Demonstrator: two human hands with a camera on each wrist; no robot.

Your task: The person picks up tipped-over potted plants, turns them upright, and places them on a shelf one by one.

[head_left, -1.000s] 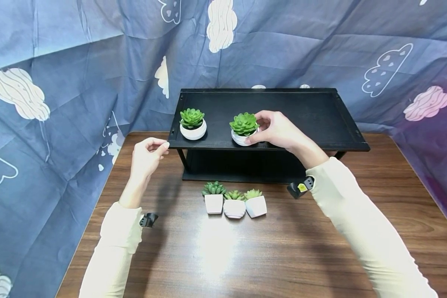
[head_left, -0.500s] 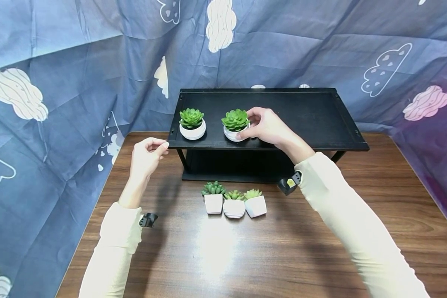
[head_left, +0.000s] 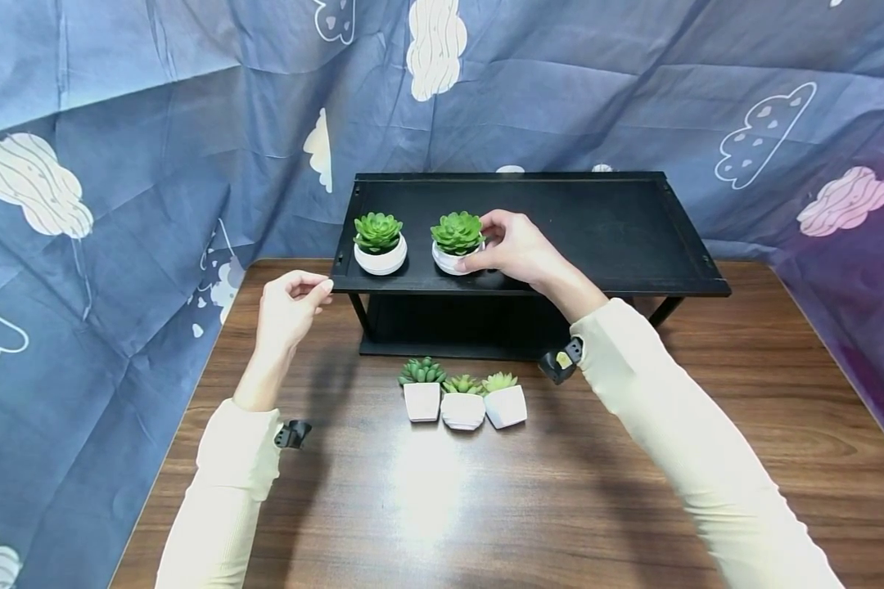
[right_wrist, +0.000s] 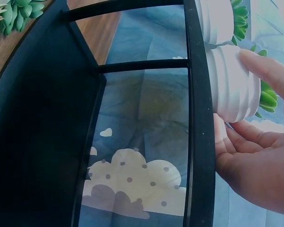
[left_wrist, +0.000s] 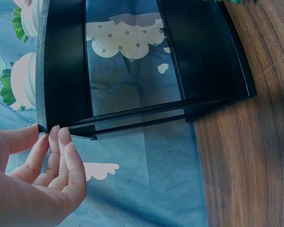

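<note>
With the right hand (head_left: 519, 245), we pinch the white-potted succulent (head_left: 457, 237) atop the black shelf (head_left: 582, 221); with the left hand (head_left: 289, 309), we pinch the shelf's front left corner. The left wrist view shows fingertips (left_wrist: 65, 135) beneath; only the head view shows 3 whole small plants (head_left: 462, 401) on the bench (head_left: 560, 507).

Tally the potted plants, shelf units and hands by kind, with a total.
Bright green succulents in round white pots: 2
Smaller green succulents in white pots: 3
Black two-tier shelf unit: 1
Left hand and right hand: 2
Total: 8
</note>
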